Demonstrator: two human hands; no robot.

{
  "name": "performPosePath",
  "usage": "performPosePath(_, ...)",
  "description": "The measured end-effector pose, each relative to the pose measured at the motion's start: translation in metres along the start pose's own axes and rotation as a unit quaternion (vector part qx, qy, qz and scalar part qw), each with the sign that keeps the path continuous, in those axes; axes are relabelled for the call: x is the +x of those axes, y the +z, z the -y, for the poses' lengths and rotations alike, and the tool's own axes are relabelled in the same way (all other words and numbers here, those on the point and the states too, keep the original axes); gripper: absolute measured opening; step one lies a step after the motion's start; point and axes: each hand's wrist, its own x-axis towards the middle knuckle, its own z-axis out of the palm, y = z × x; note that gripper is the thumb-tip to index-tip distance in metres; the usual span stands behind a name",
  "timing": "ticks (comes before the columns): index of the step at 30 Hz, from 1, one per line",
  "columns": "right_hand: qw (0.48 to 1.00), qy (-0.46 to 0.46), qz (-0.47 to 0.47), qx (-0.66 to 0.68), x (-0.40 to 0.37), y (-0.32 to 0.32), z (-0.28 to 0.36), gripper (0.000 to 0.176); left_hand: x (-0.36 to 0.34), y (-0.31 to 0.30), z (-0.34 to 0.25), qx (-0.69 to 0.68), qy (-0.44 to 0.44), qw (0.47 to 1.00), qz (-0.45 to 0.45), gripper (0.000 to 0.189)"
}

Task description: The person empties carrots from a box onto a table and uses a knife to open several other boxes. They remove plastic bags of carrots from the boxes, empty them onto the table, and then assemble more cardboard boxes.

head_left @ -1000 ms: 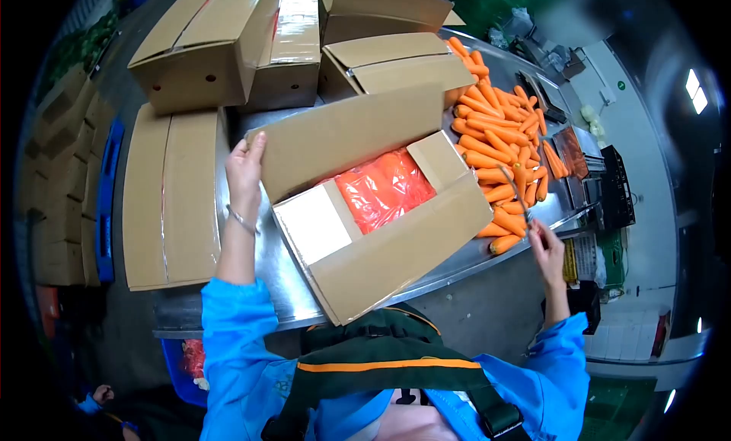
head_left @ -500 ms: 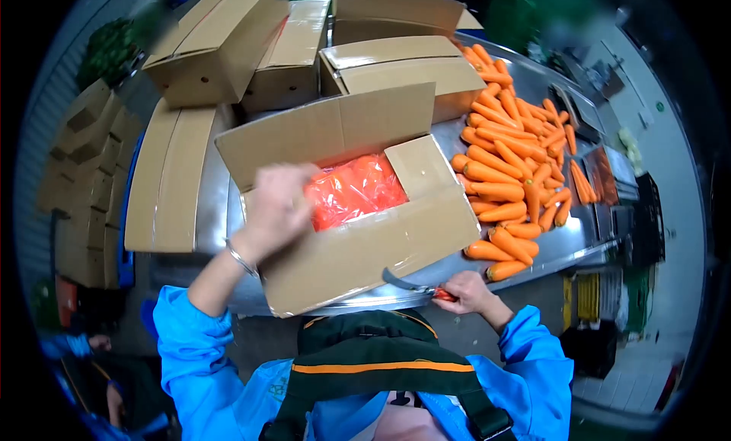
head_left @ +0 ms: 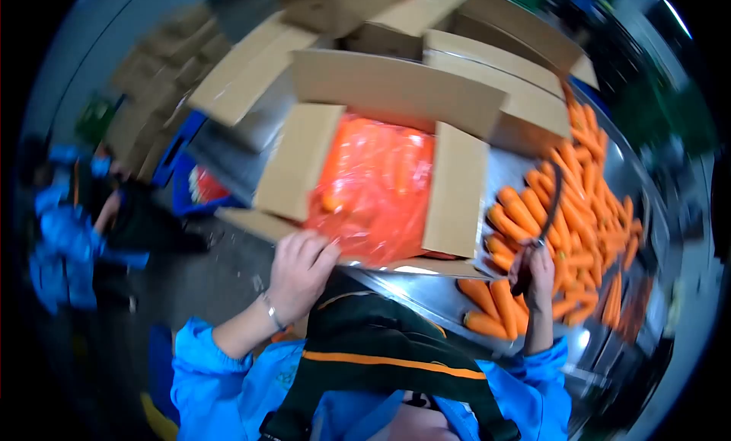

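Observation:
A cardboard box (head_left: 459,190) stands open in front of me, its side flaps spread. Inside it lies a red plastic bag (head_left: 381,174), with orange carrots showing through the film. At the near left corner, my left hand (head_left: 303,277) has its fingers bent over the box's edge, beside the bag. My right hand (head_left: 537,272), right of the box, is closed around the handle of a small sickle (head_left: 557,201). Its dark curved blade points up over the loose carrots (head_left: 582,212). The fingers largely hide the handle.
More cardboard boxes (head_left: 499,79) stand behind on the metal table (head_left: 407,292). A blue crate (head_left: 183,186) is on the left. Farther left, another person in a blue jacket (head_left: 65,243) is at work. Boxes (head_left: 164,79) are stacked beyond.
The near flap has gone down and the bag is exposed more widely. My left hand has come to the near edge. My right hand has raised the sickle. The view has turned.

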Motion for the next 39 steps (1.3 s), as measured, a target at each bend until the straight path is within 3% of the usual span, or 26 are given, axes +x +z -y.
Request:
performPosePath(1, 0.998, -0.053, 0.016, 0.001, -0.002, 0.004, 0.001, 0.032, -0.003, 0.002, 0.000, 0.002, -0.010, 1.000, -0.030, 0.034)
performPosePath(3, 0.975, -0.114, 0.058, 0.183, -0.010, -0.012, -0.027, 0.035, -0.002, 0.000, 0.006, 0.023, 0.003, 0.998, -0.063, 0.038)
performPosePath(4, 0.968, -0.128, 0.050, 0.209, -0.024, -0.016, -0.036, 0.038, 0.000, -0.003, 0.012, 0.055, 0.024, 0.996, -0.065, 0.042)
performPosePath(5, 0.971, -0.174, 0.108, 0.125, -0.035, -0.011, -0.030, 0.044, 0.003, -0.007, 0.020, 0.081, 0.033, 0.994, -0.060, 0.042)
performPosePath(6, 0.979, -0.129, 0.161, -0.006, -0.048, -0.042, -0.056, 0.039, 0.009, -0.010, 0.030, 0.113, 0.034, 0.991, -0.057, 0.043)
performPosePath(7, 0.985, -0.033, 0.136, -0.097, -0.061, -0.041, -0.072, 0.034, 0.013, -0.005, 0.044, 0.117, -0.005, 0.992, -0.044, 0.047)
performPosePath(8, 0.972, 0.065, 0.125, -0.187, -0.073, -0.018, -0.066, 0.029, 0.024, -0.011, 0.058, 0.088, -0.030, 0.994, -0.054, 0.046)
performPosePath(9, 0.921, 0.071, 0.206, -0.322, -0.092, 0.008, -0.063, 0.026, 0.028, -0.018, 0.067, 0.060, -0.052, 0.995, -0.066, 0.045)
performPosePath(11, 0.879, 0.078, 0.239, -0.405, -0.085, 0.058, -0.074, 0.028, 0.022, -0.026, 0.074, 0.050, -0.047, 0.997, -0.036, 0.039)
performPosePath(13, 0.824, -0.072, 0.279, -0.488, -0.059, 0.088, -0.098, 0.033, 0.006, -0.023, 0.070, 0.054, -0.055, 0.995, -0.058, 0.033)
performPosePath(14, 0.807, -0.080, 0.273, -0.517, -0.044, 0.100, -0.116, 0.035, -0.016, -0.019, 0.060, 0.069, -0.064, 0.991, -0.093, 0.031)
performPosePath(16, 0.782, -0.084, 0.251, -0.564, -0.023, 0.117, -0.142, 0.035, -0.054, -0.003, 0.043, 0.087, -0.103, 0.983, -0.127, 0.028)
performPosePath(19, 0.785, -0.039, 0.214, -0.581, -0.015, 0.111, -0.155, 0.028, -0.085, 0.020, 0.031, 0.085, -0.171, 0.966, -0.172, 0.024)
performPosePath(22, 0.808, 0.011, 0.173, -0.563, -0.035, 0.083, -0.159, 0.023, -0.106, 0.022, 0.032, 0.033, -0.195, 0.970, -0.144, 0.024)
performPosePath(25, 0.850, 0.079, 0.124, -0.506, -0.077, 0.061, -0.163, 0.020, -0.095, -0.014, 0.046, -0.110, -0.158, 0.971, -0.141, 0.022)
performPosePath(27, 0.885, 0.104, 0.030, -0.453, -0.102, 0.038, -0.143, 0.020, -0.065, -0.059, 0.054, -0.310, -0.248, 0.910, -0.117, 0.018)
performPosePath(29, 0.895, -0.011, -0.169, -0.412, -0.096, 0.006, -0.123, 0.023, -0.028, -0.092, 0.081, -0.305, -0.205, 0.927, -0.074, 0.016)
performPosePath(30, 0.900, -0.038, -0.315, -0.297, -0.082, -0.035, -0.143, 0.019, -0.005, -0.107, 0.094, -0.294, -0.186, 0.938, -0.005, 0.016)
performPosePath(31, 0.926, -0.022, -0.311, -0.214, -0.065, -0.068, -0.125, 0.018, 0.018, -0.115, 0.106, -0.279, -0.166, 0.944, 0.064, 0.017)
performPosePath(32, 0.900, -0.072, -0.337, -0.266, -0.034, -0.062, -0.090, 0.019, 0.040, -0.108, 0.120, -0.232, -0.077, 0.964, 0.105, 0.019)
performPosePath(33, 0.903, -0.120, -0.308, -0.276, -0.003, -0.041, -0.048, 0.019, 0.060, -0.091, 0.130, -0.181, 0.012, 0.973, 0.142, 0.022)
performPosePath(36, 0.913, -0.215, 0.007, -0.348, 0.060, 0.058, 0.054, 0.023, 0.098, -0.020, 0.129, -0.100, 0.190, 0.927, 0.307, 0.027)
performPosePath(37, 0.856, -0.271, 0.118, -0.424, 0.076, 0.091, 0.066, 0.025, 0.099, 0.005, 0.134, -0.046, 0.259, 0.903, 0.340, 0.029)
performPosePath(39, 0.693, -0.361, 0.313, -0.540, 0.106, 0.141, 0.066, 0.032, 0.103, 0.029, 0.147, 0.017, 0.318, 0.877, 0.360, 0.038)
